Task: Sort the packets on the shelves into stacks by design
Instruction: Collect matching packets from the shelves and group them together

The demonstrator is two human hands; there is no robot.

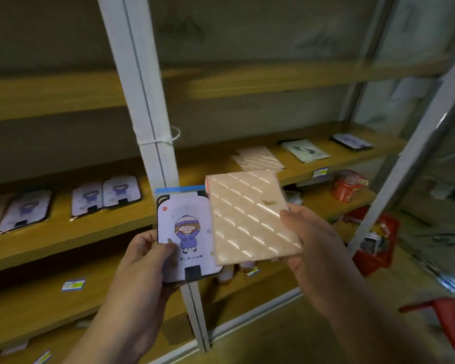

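Holding two packets at once, in front of the shelf post (153,143) and over none of the shelf boards. Left hand (145,261) grips the cartoon packet (185,232), thumb across its lower left corner, fingers hidden behind it. Right hand (307,240) grips the quilted pink packet (250,219) by its right edge, thumb on top; its left edge overlaps the cartoon packet's right side. Matching stacks lie on the middle shelf (71,232): quilted pink ones (258,158) right of the post, toward the back edge; cartoon ones (103,195) left of the post, along with another (24,211) nearer the left end. Two other designs sit further right, a pale one (304,150) and a dark-edged one (352,142). Risks, as judged: both grips are thumb pinches near an edge on glossy wrappers, so either packet could slip or pivot out during a reach, and would likely fall toward the lower shelves or the red basket (376,243) below. The overlap means moving one hand first may drag the other packet. Crossing hands around the post invites a knock. The picture is blurred, so similar purple designs could be confused; the dark-edged packet at far right may or may not match the cartoon one, cannot tell.
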